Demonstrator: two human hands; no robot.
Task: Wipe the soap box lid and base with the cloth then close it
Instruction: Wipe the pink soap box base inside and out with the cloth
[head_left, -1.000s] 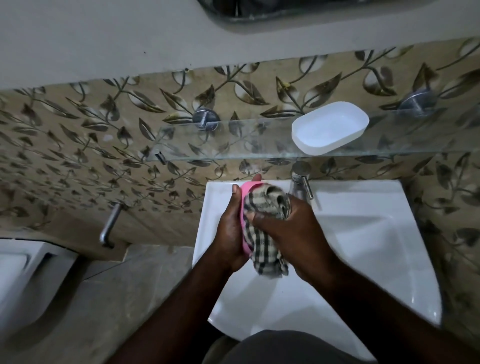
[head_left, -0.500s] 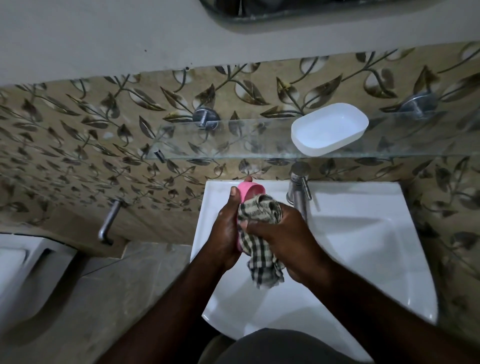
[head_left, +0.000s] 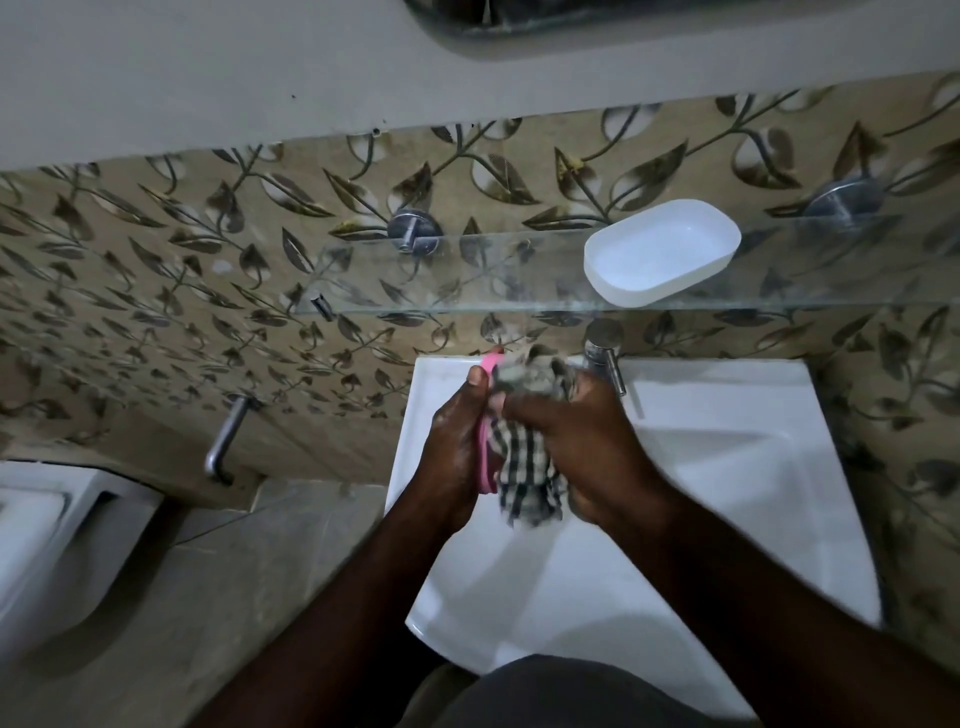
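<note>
My left hand (head_left: 454, 447) grips a pink soap box part (head_left: 485, 457), held on edge above the sink; only its rim shows between thumb and palm. Whether it is the lid or the base I cannot tell. My right hand (head_left: 587, 447) is closed on a black-and-white checked cloth (head_left: 524, 467) and presses it against the pink part's inner face. The cloth's loose end hangs below both hands. The white half of the soap box (head_left: 662, 252) lies hollow side up on the glass shelf (head_left: 467, 275), up and to the right of my hands.
A white sink (head_left: 727, 493) lies under my hands, with a chrome tap (head_left: 605, 353) just behind the right hand. The shelf juts out from a leaf-patterned tiled wall. A chrome wall spout (head_left: 228, 441) and a white toilet (head_left: 47, 545) are to the left.
The cloth in my right hand has shifted up along the pink part, covering more of its top. Both hands stay together over the sink's back left corner.
</note>
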